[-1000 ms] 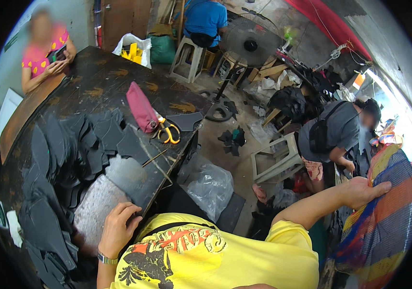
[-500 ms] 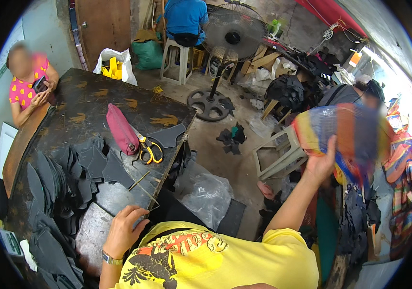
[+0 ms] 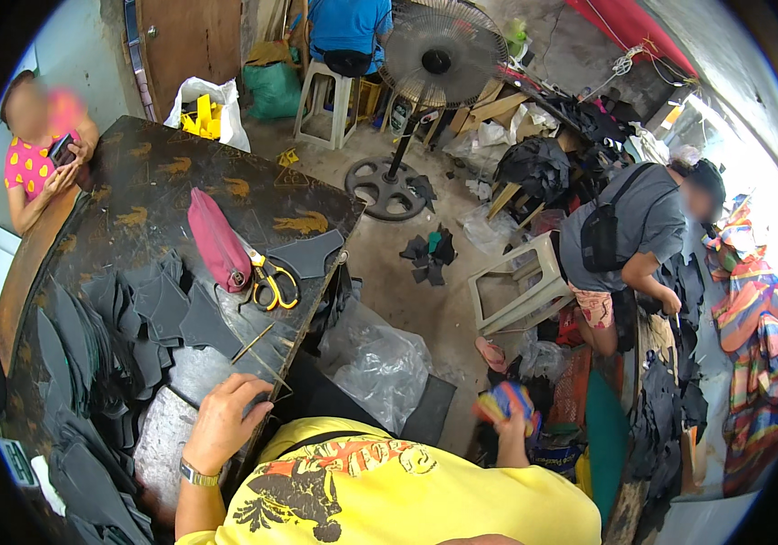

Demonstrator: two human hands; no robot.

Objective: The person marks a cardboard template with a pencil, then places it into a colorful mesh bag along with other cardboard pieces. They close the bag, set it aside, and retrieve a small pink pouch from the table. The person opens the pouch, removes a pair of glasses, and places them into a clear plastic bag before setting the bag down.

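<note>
My left hand (image 3: 225,422) rests at the near edge of the dark table (image 3: 225,213), beside a bare metal plate (image 3: 166,445). Its fingers are loosely bent with the thumb apart, and nothing shows in them. Two thin sticks (image 3: 255,343) lie just beyond its fingertips. On my right, low beside my body, my right hand (image 3: 518,427) grips a bunched, multicoloured striped cloth (image 3: 503,402), blurred by motion. Yellow-handled scissors (image 3: 273,280), a pink pouch (image 3: 216,238) and many dark grey cut pieces (image 3: 80,354) lie on the table.
A standing fan (image 3: 434,62) is ahead. A pale plastic stool (image 3: 521,283) stands on the right, near a bending co-worker (image 3: 630,218). Another person (image 3: 44,154) holds a phone at the table's far left. A clear plastic bag (image 3: 375,359) lies beside the table.
My right hand has swung down and back toward my body with the striped cloth, uncovering the bending co-worker. My left hand stays at the table edge. The view has shifted slightly.
</note>
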